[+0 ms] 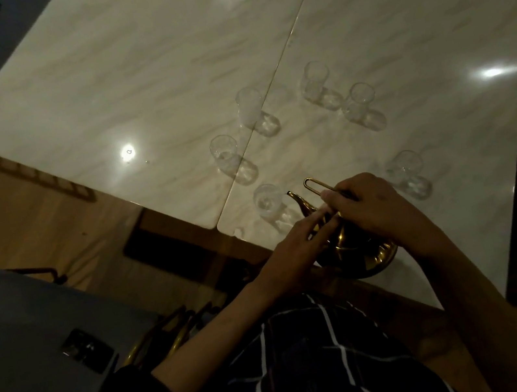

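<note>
Teapot point(363, 257) is being held at the near edge of the table point(128, 80), spout aiming at the nearest glass point(266, 199), right hand point(372, 207) gripping its handle and left hand point(296, 244) pressing straight fingers on the lid, so pouring is probably just starting, nothing visibly poured yet.

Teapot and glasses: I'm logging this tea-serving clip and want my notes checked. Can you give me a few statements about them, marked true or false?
1. The right hand grips the gold teapot by its wire handle. True.
2. Six clear glasses stand upright on the marble table. True.
3. The left hand lies flat on the table, clear of the teapot. False: its straight fingers rest on the teapot's top.
4. The spout points away from every glass. False: it points at the nearest glass, close to its rim.
</note>
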`<state>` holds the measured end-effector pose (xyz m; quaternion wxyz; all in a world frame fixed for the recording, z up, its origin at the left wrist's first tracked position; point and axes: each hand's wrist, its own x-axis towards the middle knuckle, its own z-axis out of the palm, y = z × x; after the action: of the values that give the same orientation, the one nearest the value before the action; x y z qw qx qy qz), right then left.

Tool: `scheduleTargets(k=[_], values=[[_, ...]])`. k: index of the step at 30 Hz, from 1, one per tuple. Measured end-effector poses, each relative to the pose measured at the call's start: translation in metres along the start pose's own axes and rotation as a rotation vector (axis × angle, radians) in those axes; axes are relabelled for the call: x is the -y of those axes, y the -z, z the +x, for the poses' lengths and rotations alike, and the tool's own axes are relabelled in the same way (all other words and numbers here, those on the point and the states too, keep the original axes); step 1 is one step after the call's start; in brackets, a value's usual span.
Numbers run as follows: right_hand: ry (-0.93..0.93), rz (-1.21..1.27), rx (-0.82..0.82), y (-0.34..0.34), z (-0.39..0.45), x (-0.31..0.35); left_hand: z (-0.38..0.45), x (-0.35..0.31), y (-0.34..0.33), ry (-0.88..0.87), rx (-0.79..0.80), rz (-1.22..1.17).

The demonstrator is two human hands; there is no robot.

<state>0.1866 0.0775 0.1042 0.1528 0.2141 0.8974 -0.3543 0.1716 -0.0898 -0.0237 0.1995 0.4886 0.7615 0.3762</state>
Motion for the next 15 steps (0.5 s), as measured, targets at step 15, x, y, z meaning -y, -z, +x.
scheduleTargets(k=[15], values=[[-0.018, -0.010, -0.011, 0.0096, -0.0103, 0.0002, 0.0038, -0.0084, 0.0006, -0.027, 0.008, 0.039]])
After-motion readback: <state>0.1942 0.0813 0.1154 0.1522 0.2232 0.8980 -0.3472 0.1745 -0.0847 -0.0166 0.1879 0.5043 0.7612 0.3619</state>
